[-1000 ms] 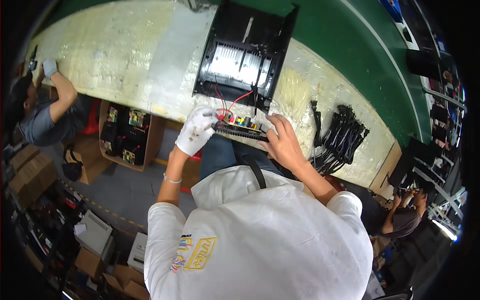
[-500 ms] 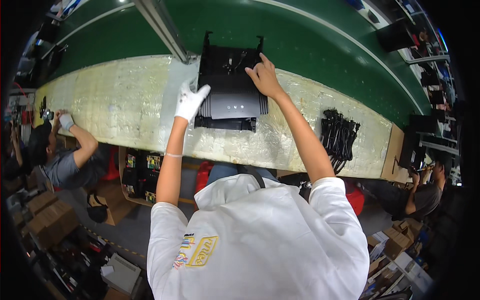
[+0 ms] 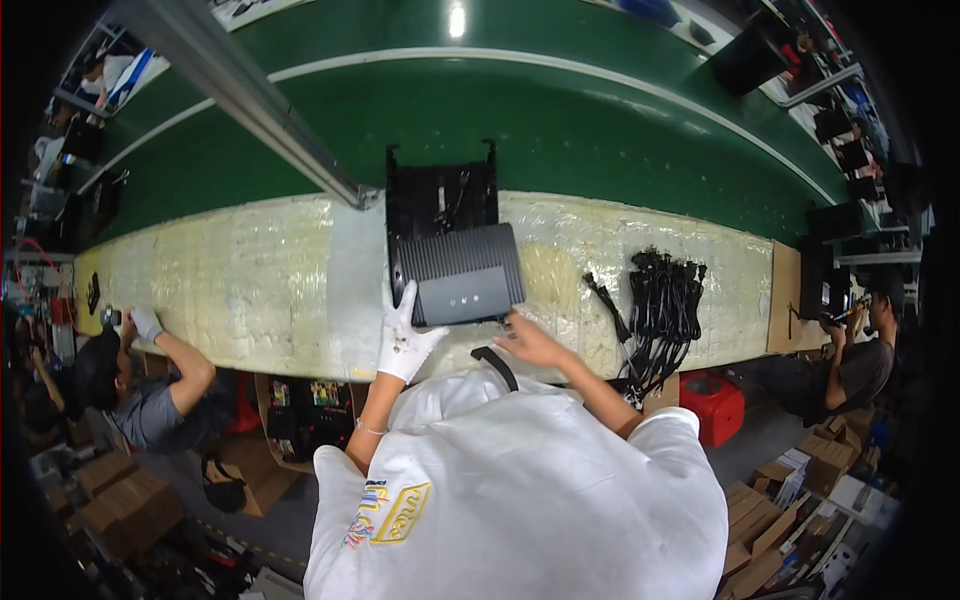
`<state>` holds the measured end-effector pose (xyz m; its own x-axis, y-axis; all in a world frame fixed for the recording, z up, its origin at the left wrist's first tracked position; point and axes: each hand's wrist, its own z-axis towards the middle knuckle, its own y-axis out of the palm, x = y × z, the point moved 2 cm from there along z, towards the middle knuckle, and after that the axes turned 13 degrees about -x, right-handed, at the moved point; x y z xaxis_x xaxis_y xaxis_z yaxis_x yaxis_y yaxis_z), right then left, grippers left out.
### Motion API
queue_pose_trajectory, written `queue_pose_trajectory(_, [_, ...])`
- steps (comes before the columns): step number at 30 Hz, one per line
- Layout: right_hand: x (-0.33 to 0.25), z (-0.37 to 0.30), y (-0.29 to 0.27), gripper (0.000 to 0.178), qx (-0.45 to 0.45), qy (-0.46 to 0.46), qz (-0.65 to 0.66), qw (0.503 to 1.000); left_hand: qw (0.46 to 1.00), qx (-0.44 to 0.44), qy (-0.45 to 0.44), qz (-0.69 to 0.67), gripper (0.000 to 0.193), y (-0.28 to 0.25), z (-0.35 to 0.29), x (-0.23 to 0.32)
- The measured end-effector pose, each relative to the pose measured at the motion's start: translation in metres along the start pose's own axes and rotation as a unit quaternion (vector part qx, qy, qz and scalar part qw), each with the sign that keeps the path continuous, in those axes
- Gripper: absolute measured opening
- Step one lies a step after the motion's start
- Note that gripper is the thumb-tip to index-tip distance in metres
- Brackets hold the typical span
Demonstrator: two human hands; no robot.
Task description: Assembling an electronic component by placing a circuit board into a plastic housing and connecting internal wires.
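Note:
A dark grey ribbed cover (image 3: 462,290) with a smooth panel and small symbols lies askew over the near part of a black open-topped chassis (image 3: 400,200). Its near edge hides the chassis front. My left hand (image 3: 405,345), in a white glove, is around the cover's near left corner, with fingers along the left side and the thumb by the near edge. At the near right corner is my bare right hand (image 3: 535,343); its fingertips reach the corner, and thumb and forefinger are apart. Inside the chassis are small cables, too small to make out.
A bundle of black power cords (image 3: 665,315) lies to the right on the pale wrapped bench (image 3: 240,270). Beyond runs a green surface (image 3: 590,130), with a metal post (image 3: 290,130) slanting in. Co-workers sit at both sides. A carton (image 3: 290,465) stands below the bench.
The cover has turned askew and now overhangs the chassis front. My left hand has come to its near left corner, my right hand from the far right side to its near right. The view has shifted.

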<state>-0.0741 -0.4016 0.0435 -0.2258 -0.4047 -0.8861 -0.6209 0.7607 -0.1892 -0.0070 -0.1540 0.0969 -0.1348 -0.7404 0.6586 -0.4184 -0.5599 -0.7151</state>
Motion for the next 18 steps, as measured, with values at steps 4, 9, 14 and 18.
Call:
queue_pose_trajectory(4, [0.007,0.026,0.004,0.035,0.135,-0.024,-0.133,0.982,0.999,-0.001,0.041,0.012,0.092,-0.011,0.036,0.002])
queue_pose_trajectory(9, [0.009,0.062,-0.055,0.031,0.192,-0.021,-0.113,0.975,0.977,-0.039,0.053,-0.202,0.085,-0.021,0.113,0.007])
queue_pose_trajectory(14, [0.005,0.104,-0.144,0.032,0.274,0.048,-0.135,0.951,0.997,-0.011,0.068,-0.03,0.08,-0.032,0.228,0.016])
queue_pose_trajectory(18, [0.01,0.12,-0.203,0.029,0.342,0.099,-0.168,0.919,0.996,-0.024,0.077,-0.038,0.08,-0.022,0.286,0.045])
